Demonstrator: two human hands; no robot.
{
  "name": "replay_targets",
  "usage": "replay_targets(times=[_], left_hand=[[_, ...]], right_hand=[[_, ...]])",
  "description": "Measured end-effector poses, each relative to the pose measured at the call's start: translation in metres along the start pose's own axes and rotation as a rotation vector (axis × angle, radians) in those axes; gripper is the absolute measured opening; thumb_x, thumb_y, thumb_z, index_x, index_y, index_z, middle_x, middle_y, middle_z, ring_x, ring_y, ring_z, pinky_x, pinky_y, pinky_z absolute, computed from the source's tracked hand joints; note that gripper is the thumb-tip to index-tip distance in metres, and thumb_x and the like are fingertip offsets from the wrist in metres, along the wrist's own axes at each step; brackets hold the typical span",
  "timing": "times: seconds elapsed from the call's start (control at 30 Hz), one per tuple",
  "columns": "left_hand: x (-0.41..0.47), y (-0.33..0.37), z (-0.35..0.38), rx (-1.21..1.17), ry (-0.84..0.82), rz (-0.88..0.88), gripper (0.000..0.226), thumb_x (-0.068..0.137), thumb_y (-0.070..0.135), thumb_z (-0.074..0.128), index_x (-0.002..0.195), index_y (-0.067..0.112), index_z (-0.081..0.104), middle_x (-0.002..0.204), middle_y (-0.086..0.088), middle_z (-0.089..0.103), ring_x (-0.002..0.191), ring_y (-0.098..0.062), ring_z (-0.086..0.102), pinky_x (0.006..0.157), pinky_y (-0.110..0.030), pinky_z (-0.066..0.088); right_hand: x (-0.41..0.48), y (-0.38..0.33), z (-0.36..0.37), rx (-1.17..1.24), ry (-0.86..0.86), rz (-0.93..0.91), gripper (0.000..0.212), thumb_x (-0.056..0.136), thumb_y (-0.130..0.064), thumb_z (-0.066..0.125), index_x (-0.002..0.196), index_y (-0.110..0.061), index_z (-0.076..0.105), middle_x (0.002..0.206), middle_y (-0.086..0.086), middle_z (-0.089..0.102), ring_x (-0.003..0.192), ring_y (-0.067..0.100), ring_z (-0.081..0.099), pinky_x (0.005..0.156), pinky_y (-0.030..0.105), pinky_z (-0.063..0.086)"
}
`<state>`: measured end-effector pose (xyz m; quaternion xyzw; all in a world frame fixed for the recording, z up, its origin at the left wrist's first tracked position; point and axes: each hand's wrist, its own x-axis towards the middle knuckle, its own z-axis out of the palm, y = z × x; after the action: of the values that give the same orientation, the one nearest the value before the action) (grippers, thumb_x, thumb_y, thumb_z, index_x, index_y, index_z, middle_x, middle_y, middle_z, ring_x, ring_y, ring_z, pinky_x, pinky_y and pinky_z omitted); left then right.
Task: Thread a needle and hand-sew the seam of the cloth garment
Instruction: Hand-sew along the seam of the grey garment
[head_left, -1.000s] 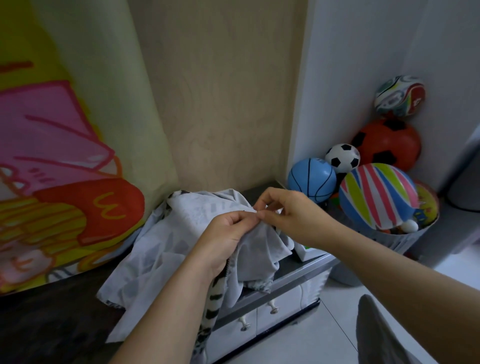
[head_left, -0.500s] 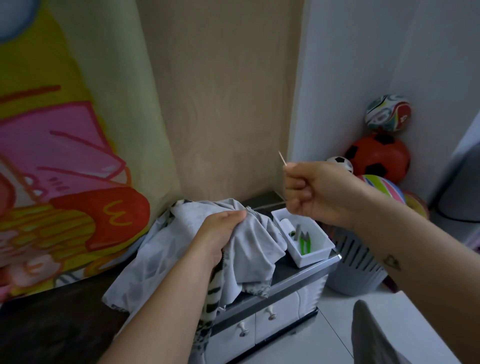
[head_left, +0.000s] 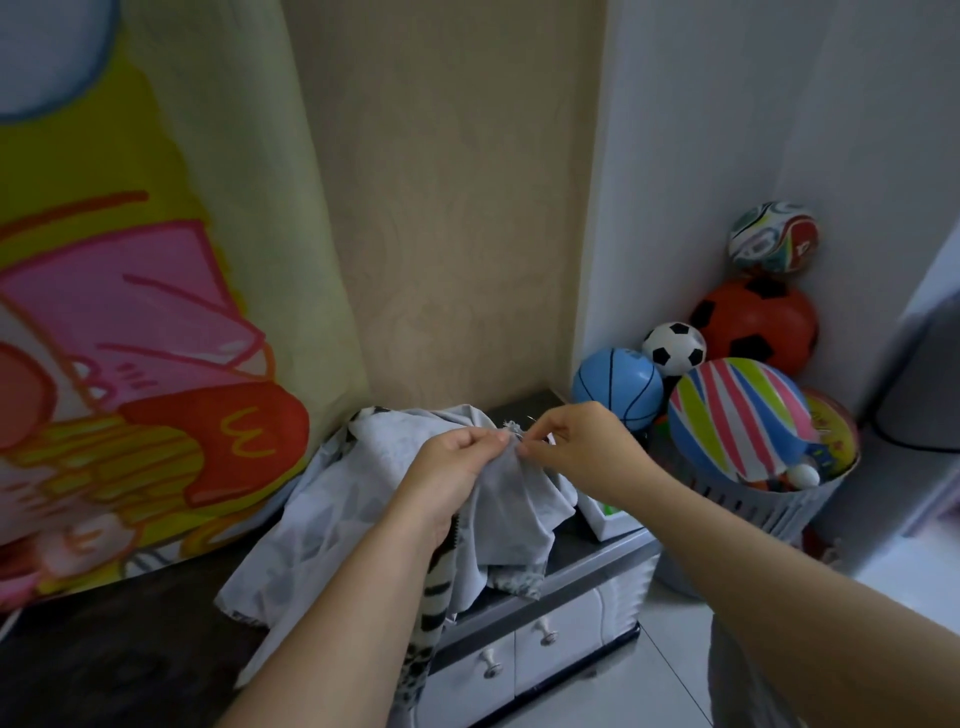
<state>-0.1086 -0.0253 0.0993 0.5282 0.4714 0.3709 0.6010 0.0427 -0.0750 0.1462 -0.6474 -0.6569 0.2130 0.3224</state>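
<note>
- Head view: the grey garment (head_left: 353, 493) lies heaped on the cabinet (head_left: 571, 623) top, its long fold hanging down past the cabinet's front edge.
- The left hand (head_left: 457, 462) pinches the frayed seam edge, which points upward.
- The right hand (head_left: 582, 449) pinches the same edge; the needle is too small to make out.

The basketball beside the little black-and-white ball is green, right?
Not quite. The basketball beside the little black-and-white ball is blue, not green. The head view shows it plainly, with dark lines curving across its blue surface.
</note>
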Motion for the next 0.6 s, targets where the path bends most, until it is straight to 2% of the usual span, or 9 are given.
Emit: replay_targets(times=[0.13,0.23,0.27,0.33,0.4,0.47,0.5,0.53,0.6], left_hand=[[0.004,0.001,-0.002,-0.026,0.012,-0.029,0.014,0.085,0.030,0.068,0.081,0.020,0.077,0.094,-0.003,0.075,0.102,-0.021,0.066,0.101,-0.041,0.047],[0.008,0.001,-0.001,-0.021,0.011,-0.031,0.017,0.080,0.033,0.069,0.074,0.019,0.076,0.093,-0.006,0.074,0.102,-0.025,0.065,0.103,-0.046,0.045],[0.008,0.001,0.000,-0.011,0.021,-0.027,0.018,0.081,0.033,0.069,0.071,0.020,0.076,0.091,-0.006,0.074,0.100,-0.026,0.064,0.103,-0.048,0.045],[0.009,0.002,0.000,0.001,0.026,-0.027,0.019,0.077,0.036,0.071,0.073,0.018,0.075,0.090,-0.007,0.073,0.099,-0.027,0.064,0.103,-0.050,0.044],[0.011,0.001,-0.001,-0.019,0.027,-0.034,0.027,0.069,0.038,0.070,0.081,0.014,0.074,0.094,-0.011,0.073,0.100,-0.030,0.065,0.102,-0.048,0.045],[0.012,0.000,-0.003,-0.070,0.064,-0.031,0.018,0.077,0.032,0.074,0.084,0.015,0.073,0.093,-0.011,0.073,0.098,-0.028,0.066,0.099,-0.044,0.049],[0.013,-0.001,-0.005,-0.082,0.089,-0.026,0.013,0.081,0.029,0.073,0.084,0.016,0.073,0.091,-0.009,0.074,0.097,-0.027,0.067,0.098,-0.043,0.050],[0.014,-0.003,-0.006,-0.083,0.104,-0.020,0.012,0.083,0.029,0.072,0.083,0.018,0.073,0.090,-0.007,0.075,0.096,-0.025,0.068,0.098,-0.042,0.050],[0.014,-0.004,-0.007,-0.070,0.114,-0.004,0.012,0.083,0.031,0.072,0.081,0.019,0.074,0.090,-0.004,0.075,0.097,-0.024,0.067,0.099,-0.043,0.049]], right_hand=[[-0.002,-0.008,-0.010,0.429,0.041,-0.012,0.012,0.083,-0.023,0.069,0.073,-0.017,0.069,0.064,0.000,0.067,0.063,0.020,0.062,0.067,0.026,0.053],[-0.001,-0.019,-0.016,0.879,0.024,-0.023,0.015,0.078,-0.022,0.068,0.069,-0.014,0.059,0.049,-0.006,0.050,0.051,0.010,0.048,0.076,0.023,0.051],[-0.001,-0.022,-0.018,1.069,-0.028,-0.025,0.016,0.077,-0.021,0.065,0.069,-0.012,0.054,0.045,-0.006,0.040,0.044,0.009,0.040,0.082,0.028,0.053],[-0.001,-0.026,-0.023,1.282,-0.208,0.049,0.018,0.079,-0.017,0.058,0.067,-0.014,0.046,0.044,-0.008,0.025,0.038,0.006,0.023,0.078,0.033,0.056],[-0.004,-0.023,-0.030,1.182,-0.544,0.216,0.019,0.083,-0.016,0.056,0.066,-0.016,0.048,0.046,-0.008,0.024,0.038,0.005,0.022,0.063,0.028,0.057],[-0.007,-0.011,-0.035,0.810,-0.930,0.299,0.012,0.090,-0.018,0.055,0.081,-0.010,0.056,0.051,-0.005,0.031,0.042,0.006,0.031,0.061,0.027,0.058],[-0.009,-0.006,-0.036,0.558,-1.008,0.306,0.013,0.092,-0.019,0.055,0.090,-0.006,0.055,0.055,-0.001,0.036,0.046,0.008,0.036,0.066,0.027,0.058],[-0.010,-0.002,-0.036,0.336,-0.995,0.320,0.017,0.092,-0.021,0.057,0.094,-0.004,0.054,0.061,0.004,0.044,0.050,0.011,0.043,0.068,0.026,0.058],[-0.008,0.002,-0.031,0.156,-0.752,0.346,0.019,0.088,-0.022,0.064,0.096,-0.006,0.058,0.091,0.013,0.061,0.065,0.015,0.059,0.062,0.020,0.055]])
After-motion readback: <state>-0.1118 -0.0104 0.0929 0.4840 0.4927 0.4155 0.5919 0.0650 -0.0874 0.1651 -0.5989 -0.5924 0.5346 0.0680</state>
